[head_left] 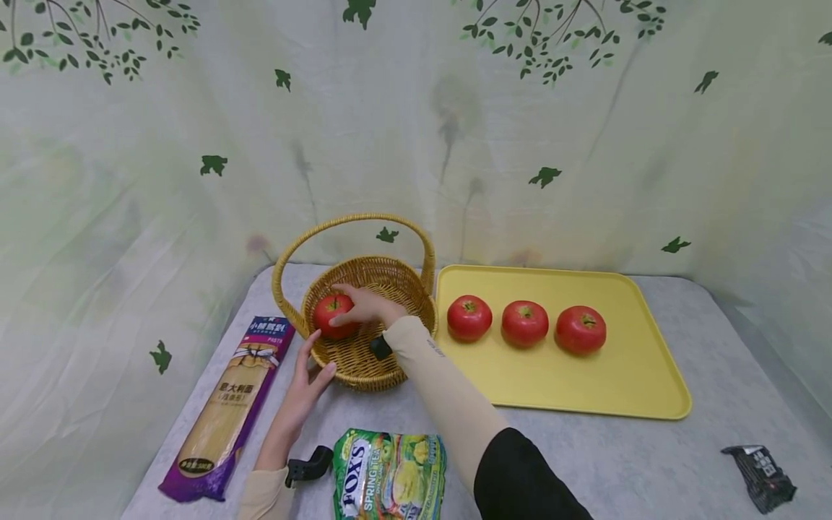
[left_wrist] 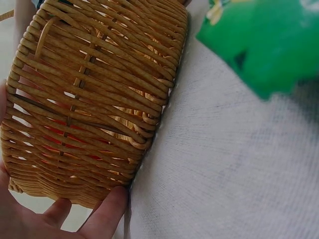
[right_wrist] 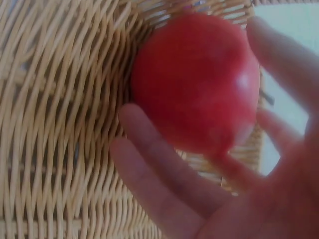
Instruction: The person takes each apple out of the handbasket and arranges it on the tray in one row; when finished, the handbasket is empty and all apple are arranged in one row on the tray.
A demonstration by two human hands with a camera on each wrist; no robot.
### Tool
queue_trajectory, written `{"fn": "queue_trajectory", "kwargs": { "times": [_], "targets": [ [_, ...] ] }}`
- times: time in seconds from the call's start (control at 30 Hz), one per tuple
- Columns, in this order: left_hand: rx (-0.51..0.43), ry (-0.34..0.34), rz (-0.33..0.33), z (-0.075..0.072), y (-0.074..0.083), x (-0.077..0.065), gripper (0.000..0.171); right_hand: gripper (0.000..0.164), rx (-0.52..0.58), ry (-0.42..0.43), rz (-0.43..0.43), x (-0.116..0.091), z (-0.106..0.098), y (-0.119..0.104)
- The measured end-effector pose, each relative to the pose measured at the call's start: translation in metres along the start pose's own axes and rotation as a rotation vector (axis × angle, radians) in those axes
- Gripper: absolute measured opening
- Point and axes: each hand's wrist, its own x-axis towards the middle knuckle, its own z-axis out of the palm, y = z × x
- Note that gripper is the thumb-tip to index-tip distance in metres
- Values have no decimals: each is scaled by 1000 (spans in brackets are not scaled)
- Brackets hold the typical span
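A wicker basket (head_left: 372,375) with a tall arched handle stands on the table, holding a red apple (head_left: 330,312) against its left inner wall. My right hand (head_left: 370,306) reaches into the basket, thumb and fingers spread loosely about the apple. In the right wrist view two fairly straight fingers extend past the apple (right_wrist: 197,84), and the thumb is at its far edge. My left hand (head_left: 305,393) touches the basket's outer front-left side, thumb and fingers apart. The left wrist view shows its fingertips (left_wrist: 112,204) against the weave, low down by the table.
A yellow tray (head_left: 585,390) right of the basket carries three red apples (head_left: 525,323) in a row. Left lies a long pasta pack (head_left: 230,404). A green candy bag (head_left: 390,473) is in front, between the forearms. A small black packet (head_left: 762,478) lies far right.
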Motion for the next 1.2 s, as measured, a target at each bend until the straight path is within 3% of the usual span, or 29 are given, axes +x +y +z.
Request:
{"fn": "queue_trajectory", "kwargs": {
  "times": [0.27, 0.53, 0.7, 0.93, 1.2],
  "targets": [
    [0, -4, 22, 0, -1, 0, 66, 69, -82, 57, -2, 4, 9, -5],
    [-6, -10, 29, 1, -1, 0, 66, 65, -166, 91, -19, 2, 6, -5],
    [-5, -12, 36, 0, -2, 1, 66, 65, -119, 120, -81, -6, -5, 0],
    [-7, -15, 41, -1, -3, 1, 67, 65, 61, 96, -147, -29, -28, 9],
    [-23, -10, 51, 0, -1, -1, 66, 64, 62, 47, -198, -71, -54, 19]
  ]
}}
